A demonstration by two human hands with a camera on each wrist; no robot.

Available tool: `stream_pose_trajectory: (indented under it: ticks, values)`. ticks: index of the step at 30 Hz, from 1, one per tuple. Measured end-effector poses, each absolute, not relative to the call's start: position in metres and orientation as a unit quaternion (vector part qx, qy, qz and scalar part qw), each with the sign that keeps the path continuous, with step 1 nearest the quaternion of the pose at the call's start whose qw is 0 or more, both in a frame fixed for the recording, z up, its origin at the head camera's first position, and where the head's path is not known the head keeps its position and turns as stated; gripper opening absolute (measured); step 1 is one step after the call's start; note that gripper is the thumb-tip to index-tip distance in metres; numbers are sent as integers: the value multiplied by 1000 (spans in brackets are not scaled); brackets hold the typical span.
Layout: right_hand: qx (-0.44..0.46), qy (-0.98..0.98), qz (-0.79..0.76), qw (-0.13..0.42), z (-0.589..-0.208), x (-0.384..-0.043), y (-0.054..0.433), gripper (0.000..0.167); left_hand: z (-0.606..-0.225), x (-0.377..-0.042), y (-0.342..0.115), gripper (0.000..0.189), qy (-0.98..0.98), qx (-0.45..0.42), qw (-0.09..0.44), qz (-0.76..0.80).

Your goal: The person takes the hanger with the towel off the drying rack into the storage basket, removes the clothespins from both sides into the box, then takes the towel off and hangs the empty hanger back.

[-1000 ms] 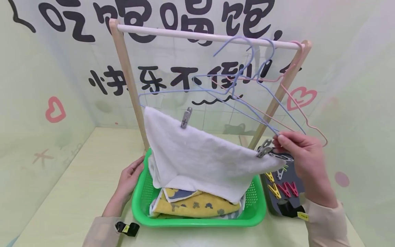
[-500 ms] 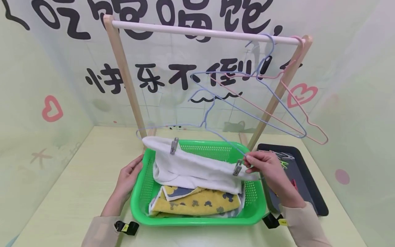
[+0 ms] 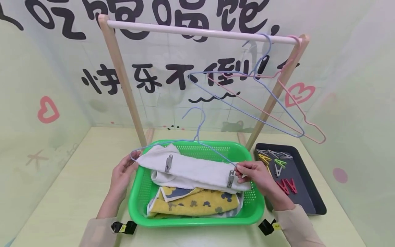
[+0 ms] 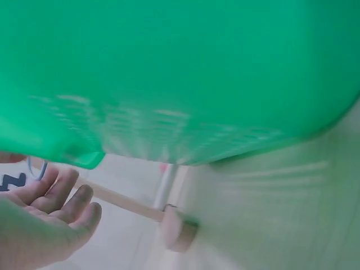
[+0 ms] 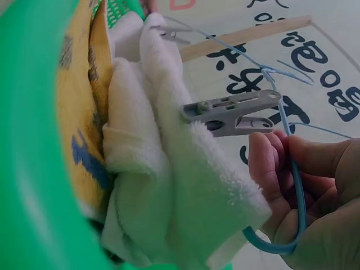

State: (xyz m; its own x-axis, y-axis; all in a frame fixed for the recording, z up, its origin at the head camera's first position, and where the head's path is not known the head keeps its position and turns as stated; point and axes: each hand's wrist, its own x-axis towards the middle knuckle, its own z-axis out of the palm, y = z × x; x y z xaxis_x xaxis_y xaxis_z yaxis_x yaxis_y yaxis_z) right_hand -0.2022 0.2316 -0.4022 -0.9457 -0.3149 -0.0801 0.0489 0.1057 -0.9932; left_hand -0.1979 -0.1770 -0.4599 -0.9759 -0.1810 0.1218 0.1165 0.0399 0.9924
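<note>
A blue clothes hanger (image 3: 197, 138) lies low over the green basket (image 3: 197, 222). A white towel (image 3: 197, 168) hangs from its bottom bar, folded over. Two grey clothespins (image 3: 168, 163) fasten the towel, one near each side; the right clothespin (image 5: 233, 112) is close in the right wrist view. My right hand (image 3: 254, 176) pinches the hanger's right end between thumb and fingers. At the basket's left rim, my left hand (image 3: 121, 171) holds the hanger's left end, its fingers loosely bent. The left wrist view shows that hand (image 4: 50, 219) by the hanger's loop, partly hidden by the rim.
A yellow patterned towel (image 3: 197, 204) lies folded in the basket. Behind stands a wooden rack with a white rail (image 3: 185, 30), bearing a blue hanger (image 3: 222, 97) and a pink hanger (image 3: 305, 116). A dark tray (image 3: 303, 192) at right holds several coloured clothespins.
The right hand has brought the hanger and white towel down and left into the basket. The left hand has shifted from the basket's rim to the hanger's left end.
</note>
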Motion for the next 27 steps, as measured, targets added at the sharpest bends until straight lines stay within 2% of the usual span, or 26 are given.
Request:
stream_pose_trajectory:
  ticks: [6,13,18,21,27]
  values:
    - [-83,757,-637,121,-398,-204,235,26,-445,-183,-182,26,-686,52,126,-714]
    - [-94,791,-592,121,-393,-205,236,24,-432,-161,-189,33,-693,57,63,-716]
    - [-96,814,-561,113,-394,-206,236,21,-430,-149,-191,33,-705,41,37,-707]
    - [-110,840,-526,79,-396,-206,235,21,-432,-143,-191,33,-697,31,21,-716]
    - [-184,879,-438,-38,-398,-200,236,10,-438,-137,-187,33,-677,58,8,-734]
